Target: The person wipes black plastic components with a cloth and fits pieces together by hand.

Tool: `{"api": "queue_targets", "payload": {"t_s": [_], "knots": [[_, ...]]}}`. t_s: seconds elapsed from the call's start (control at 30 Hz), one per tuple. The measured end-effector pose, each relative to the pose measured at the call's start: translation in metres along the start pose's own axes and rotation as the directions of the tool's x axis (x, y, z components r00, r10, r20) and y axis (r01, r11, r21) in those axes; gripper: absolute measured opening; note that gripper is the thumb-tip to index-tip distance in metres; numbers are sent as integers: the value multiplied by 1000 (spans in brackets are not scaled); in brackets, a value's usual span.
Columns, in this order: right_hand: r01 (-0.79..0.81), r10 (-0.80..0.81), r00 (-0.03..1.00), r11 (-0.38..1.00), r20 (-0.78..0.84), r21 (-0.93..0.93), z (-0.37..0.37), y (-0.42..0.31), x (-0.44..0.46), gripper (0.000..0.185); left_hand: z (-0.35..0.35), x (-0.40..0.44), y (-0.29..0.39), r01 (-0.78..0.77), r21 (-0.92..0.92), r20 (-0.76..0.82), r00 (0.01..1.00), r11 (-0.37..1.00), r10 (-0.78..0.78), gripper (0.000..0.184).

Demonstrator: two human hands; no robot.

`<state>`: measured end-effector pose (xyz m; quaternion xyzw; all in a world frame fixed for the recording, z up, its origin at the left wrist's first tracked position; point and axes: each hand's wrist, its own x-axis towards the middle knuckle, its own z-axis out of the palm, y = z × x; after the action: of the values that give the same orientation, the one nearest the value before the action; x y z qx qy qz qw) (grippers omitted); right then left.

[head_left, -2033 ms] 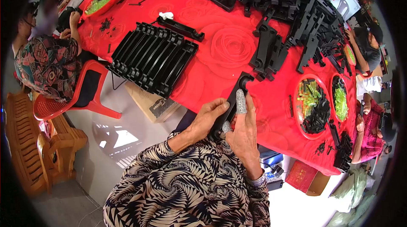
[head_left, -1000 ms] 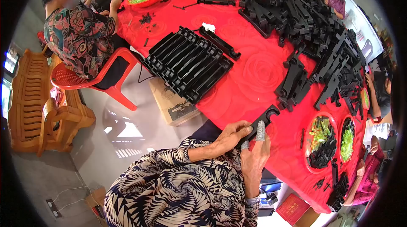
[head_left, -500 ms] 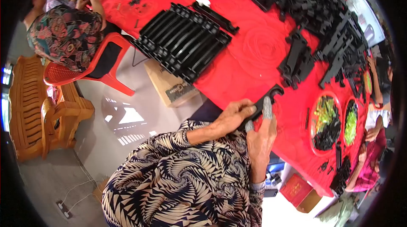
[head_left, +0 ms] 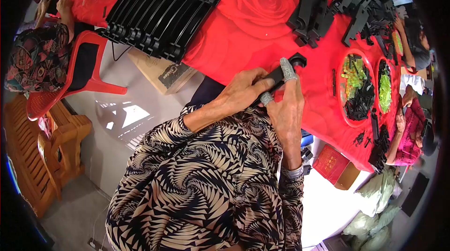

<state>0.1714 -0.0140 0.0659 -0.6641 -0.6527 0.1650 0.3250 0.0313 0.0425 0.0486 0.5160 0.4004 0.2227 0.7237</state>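
Observation:
A long black plastic part (head_left: 277,76) is held between my two hands at the table's near edge, its knobbed end pointing away from me. My left hand (head_left: 246,88) wraps round the lower half, thumb lying on top. My right hand (head_left: 287,110) grips it from the other side; grey tape covers two of its fingertips, one pressed along the part near the far end. The part's near end is hidden by my hands. To the upper left lies a row of similar black parts (head_left: 161,14), set side by side on the red tablecloth (head_left: 239,40).
Loose black parts (head_left: 361,3) are heaped at the upper right. A red basin (head_left: 343,110) holds green and black pieces, beside another basin of green pieces (head_left: 384,87). A person (head_left: 40,56) sits by a red chair (head_left: 89,59); a cardboard box (head_left: 159,73) stands below the table.
The view has shifted, so the table's contents sit higher and farther left. The black part has turned in my hands, its hooked end now looking like a knob. Both hands still hold it.

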Motion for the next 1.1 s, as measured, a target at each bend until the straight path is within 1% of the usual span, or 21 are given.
{"api": "queue_targets", "payload": {"t_s": [0.03, 0.07, 0.17, 0.2, 0.23, 0.3, 0.33, 0.37, 0.43, 0.5, 0.6, 0.7, 0.77, 0.8, 0.83, 0.9, 0.93, 0.97, 1.03, 1.07, 1.1], "knots": [[-59, 59, 998, 998, 31, 7, -2, 0, 0, 75, -1, 0, 3, 57, 50, 69, 996, 997, -60, 30], [-63, 63, 998, 998, 6, 15, -2, -1, -2, 76, -1, 4, -10, -64, 66, 52, 997, 996, 60, 44], [-27, 26, 996, 1000, -85, -9, 2, -2, -7, 76, -2, -8, -7, -129, -12, 77, 988, 992, 130, 51], [17, -21, 996, 999, -92, -35, 1, -4, -11, 74, -3, -12, -10, -103, -13, 108, 989, 995, 104, 52], [12, -16, 995, 999, -94, -33, 2, -6, -14, 74, -3, -16, -10, -100, -11, 112, 989, 995, 100, 52], [4, -14, 996, 993, -85, -121, 8, -12, -21, 72, -1, -28, -8, -139, 258, 50, 990, 956, 130, 43], [29, -46, 995, 983, -92, -179, 10, -16, -24, 70, 2, -33, -5, -186, 279, 6, 981, 942, 192, 35], [28, -45, 995, 984, -91, -177, 13, -19, -29, 70, 2, -36, -7, -184, 280, 5, 982, 942, 190, 35], [4, -9, 1000, 965, -18, -263, 21, -23, -39, 68, 0, -40, -14, -158, 420, -52, 979, 894, 198, 31], [19, -33, 998, 964, -48, -265, 24, -25, -41, 65, 0, -42, -13, -115, 426, -54, 987, 897, 152, 32], [29, -20, 999, 969, 37, -246, 18, -28, -42, 65, -1, -42, -17, -93, 459, -37, 992, 883, 123, 36], [57, -46, 994, 991, 95, -123, 2, -27, -43, 66, -8, -42, -13, -113, 470, 19, 993, 875, 118, 39], [-194, 120, 956, 942, 266, 274, -16, -23, -42, 72, -13, -42, -12, -117, 456, 56, 993, 882, 103, 39], [-185, 108, 962, 932, 249, 313, -20, -17, -42, 64, -15, -43, -12, -122, 479, 78, 992, 869, 97, 37], [-193, 156, 978, 933, 140, 305, -23, -15, -43, 55, -17, -42, -12, -131, 501, 100, 991, 855, 93, 35], [-48, 50, 999, 985, -4, 163, -38, -16, -37, 46, -23, -41, -18, -189, 533, 142, 981, 824, 134, 36], [100, -100, 995, 995, -3, -2, -45, -18, -31, 42, -24, -41, -19, -236, 552, 188, 970, 800, 156, 38], [96, -96, 995, 995, -4, -1, -46, -16, -28, 42, -25, -41, -19, -284, 569, 238, 955, 772, 177, 41], [286, -267, 941, 956, 209, -65, -47, -13, -22, 44, -24, -44, -7, -294, 544, 315, 940, 786, 134, 43], [265, -258, 926, 964, 275, 11, -45, -13, -21, 44, -23, -45, 1, -300, 519, 383, 919, 800, 96, 45], [208, -211, 892, 977, 400, 49, -48, -15, -20, 40, -23, -44, 8, -305, 518, 384, 918, 800, 101, 45]]}}
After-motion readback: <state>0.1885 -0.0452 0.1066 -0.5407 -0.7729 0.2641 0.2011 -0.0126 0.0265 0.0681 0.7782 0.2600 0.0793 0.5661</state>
